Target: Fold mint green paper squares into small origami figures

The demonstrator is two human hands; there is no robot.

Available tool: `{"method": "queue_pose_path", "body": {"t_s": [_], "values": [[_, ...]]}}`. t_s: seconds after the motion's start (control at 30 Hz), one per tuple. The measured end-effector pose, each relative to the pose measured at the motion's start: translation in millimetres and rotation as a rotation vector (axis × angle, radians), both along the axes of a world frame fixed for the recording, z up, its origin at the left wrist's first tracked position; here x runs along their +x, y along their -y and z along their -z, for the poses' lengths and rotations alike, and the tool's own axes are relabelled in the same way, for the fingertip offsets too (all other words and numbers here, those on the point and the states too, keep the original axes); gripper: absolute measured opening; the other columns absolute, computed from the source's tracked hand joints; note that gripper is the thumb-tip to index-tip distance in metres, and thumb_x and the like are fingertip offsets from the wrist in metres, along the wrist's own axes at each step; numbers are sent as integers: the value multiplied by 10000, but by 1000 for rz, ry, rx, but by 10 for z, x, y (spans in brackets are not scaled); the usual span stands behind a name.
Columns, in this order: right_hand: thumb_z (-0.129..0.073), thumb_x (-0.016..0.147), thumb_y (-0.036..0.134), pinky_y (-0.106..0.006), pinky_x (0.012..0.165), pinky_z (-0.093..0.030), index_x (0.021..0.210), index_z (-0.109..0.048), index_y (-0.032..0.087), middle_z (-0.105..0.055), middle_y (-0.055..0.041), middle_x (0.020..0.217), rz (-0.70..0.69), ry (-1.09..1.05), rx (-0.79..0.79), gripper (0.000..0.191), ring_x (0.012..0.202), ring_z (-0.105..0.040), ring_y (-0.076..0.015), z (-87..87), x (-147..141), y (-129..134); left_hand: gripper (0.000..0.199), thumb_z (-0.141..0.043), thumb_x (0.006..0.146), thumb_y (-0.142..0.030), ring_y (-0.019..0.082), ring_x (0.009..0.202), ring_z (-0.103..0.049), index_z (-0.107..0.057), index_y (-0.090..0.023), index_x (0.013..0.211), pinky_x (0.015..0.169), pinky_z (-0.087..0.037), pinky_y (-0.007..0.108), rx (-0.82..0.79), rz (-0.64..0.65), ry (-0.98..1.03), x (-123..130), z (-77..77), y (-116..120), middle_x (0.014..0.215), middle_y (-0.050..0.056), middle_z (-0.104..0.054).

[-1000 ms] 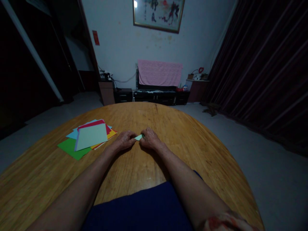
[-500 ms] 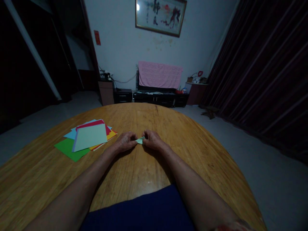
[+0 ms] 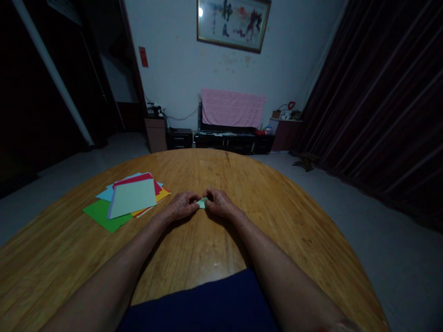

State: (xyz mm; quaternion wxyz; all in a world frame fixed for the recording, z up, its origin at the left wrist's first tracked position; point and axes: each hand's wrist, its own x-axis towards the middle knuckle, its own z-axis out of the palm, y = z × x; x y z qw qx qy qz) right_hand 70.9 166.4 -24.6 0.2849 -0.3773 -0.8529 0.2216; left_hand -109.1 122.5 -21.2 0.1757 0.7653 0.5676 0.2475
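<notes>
At the round table (image 3: 277,216), left fingers (image 3: 193,197) and right fingers (image 3: 210,192) closed on pale green paper (image 3: 202,203); framed writing (image 3: 226,17) illegible.

Left hand (image 3: 182,205) and right hand (image 3: 218,202) near each other, fingers of both bent inward; both forearms extended forward, converging.

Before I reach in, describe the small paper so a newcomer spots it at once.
Start at the wooden table and find the left hand and right hand near its middle. The small pale green paper is between their fingers. The similarly coloured large sheet is far bigger and lies flat on the colored pile, unheld.
</notes>
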Motion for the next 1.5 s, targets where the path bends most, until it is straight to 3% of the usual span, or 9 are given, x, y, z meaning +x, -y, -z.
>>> {"method": "queue_pose_path", "body": {"t_s": [0.2,0.53,1.5], "values": [[-537,729,91,-209,602,-367,864,-609,169,-597,10,719,-11,-57,-59,172,655,-514,-110,25,-36,-5,331,-505,756,-300,156,727,-566,-695,-177,997,643,-382,243,-50,-4,-27,-8,1,-6,830,35,-678],[-544,725,98,-208,602,-375,876,-609,167,-608,8,731,-14,-61,-30,178,658,-518,-106,96,-65,-46,318,-498,758,-312,155,724,-556,-703,-179,960,635,-377,246,-66,-31,-79,-27,8,-19,821,36,-676],[-528,737,86,-212,640,-403,902,-609,164,-619,5,756,-126,-104,-140,200,673,-526,-102,68,-93,-154,230,-522,734,-282,136,616,-476,-707,-185,832,547,-299,239,-69,-98,37,-10,-10,27,644,2,-600]]}}
